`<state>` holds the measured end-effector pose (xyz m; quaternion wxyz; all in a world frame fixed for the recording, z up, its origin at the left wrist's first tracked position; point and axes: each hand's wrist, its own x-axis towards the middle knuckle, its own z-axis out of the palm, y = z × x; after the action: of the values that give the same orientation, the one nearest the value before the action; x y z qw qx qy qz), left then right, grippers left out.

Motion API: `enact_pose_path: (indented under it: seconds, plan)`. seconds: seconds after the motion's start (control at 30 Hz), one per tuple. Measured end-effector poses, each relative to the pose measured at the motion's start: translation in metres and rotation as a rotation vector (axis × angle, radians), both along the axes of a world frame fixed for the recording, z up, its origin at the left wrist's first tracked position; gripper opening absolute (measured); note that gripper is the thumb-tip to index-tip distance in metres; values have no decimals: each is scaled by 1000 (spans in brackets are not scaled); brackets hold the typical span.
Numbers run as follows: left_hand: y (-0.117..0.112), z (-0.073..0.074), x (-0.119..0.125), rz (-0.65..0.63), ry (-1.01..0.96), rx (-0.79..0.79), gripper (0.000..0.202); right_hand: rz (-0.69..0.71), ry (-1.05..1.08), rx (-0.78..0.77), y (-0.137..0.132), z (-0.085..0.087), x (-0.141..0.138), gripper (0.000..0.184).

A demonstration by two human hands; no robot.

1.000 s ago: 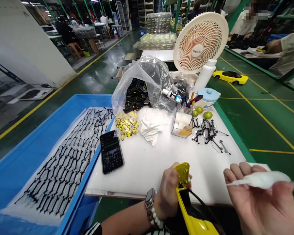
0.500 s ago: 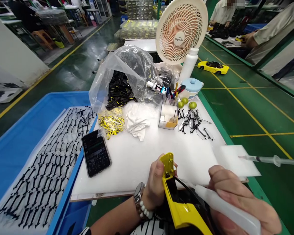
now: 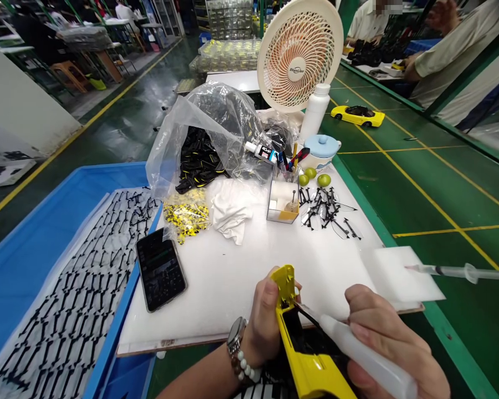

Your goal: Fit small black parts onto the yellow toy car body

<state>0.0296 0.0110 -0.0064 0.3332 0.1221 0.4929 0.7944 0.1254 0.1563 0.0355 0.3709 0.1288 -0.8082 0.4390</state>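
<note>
White work surface (image 3: 216, 288) is edged on the left by a blue crate (image 3: 66, 177), where rows of black parts are laid on a clear sheet, and green factory floor is seen beyond its right edge. Just past the front edge, a yellow toy car body (image 3: 311, 379) is held tilted, its dark opening facing up. Its upper end is enclosed by the closed grip of the left hand (image 3: 266, 316), with a thumb pressed against the yellow shell. A white squeeze bottle (image 3: 357, 346) is clasped in the closed grip of the right hand (image 3: 382, 343), and its thin dark nozzle (image 3: 307, 313) is angled into the car body's upper end; whether contact is made cannot be told. A syringe (image 3: 453, 271) is laid across a white foam pad (image 3: 395, 274) at the right front corner. A phone (image 3: 161, 270) is placed near the left edge. Toward the back edge are seen a bulging plastic bag (image 3: 216, 122) of black parts, a white cloth (image 3: 228, 213), a clear box (image 3: 283, 202), loose black parts (image 3: 320, 208) and a desk fan (image 3: 297, 55).
</note>
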Motion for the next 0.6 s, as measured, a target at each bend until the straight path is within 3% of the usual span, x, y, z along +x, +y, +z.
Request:
enact_pose_path:
  seconds: [0.1,0.2,0.3,0.47,0.6]
  plan:
    - [0,1,0,5,-11,0,58,8,30,78,2,0,0,41]
    - [0,2,0,11,-32,11,58,8,66,53,0,1,-1,38]
    - [1,3,-2,9,-43,12,58,-42,129,-96,-5,-1,-2,30]
    - [5,9,-5,19,-102,33,57,-250,285,-490,-4,-5,-21,21]
    - [2,13,-9,32,-150,75,52,-232,111,-452,11,-23,-63,10]
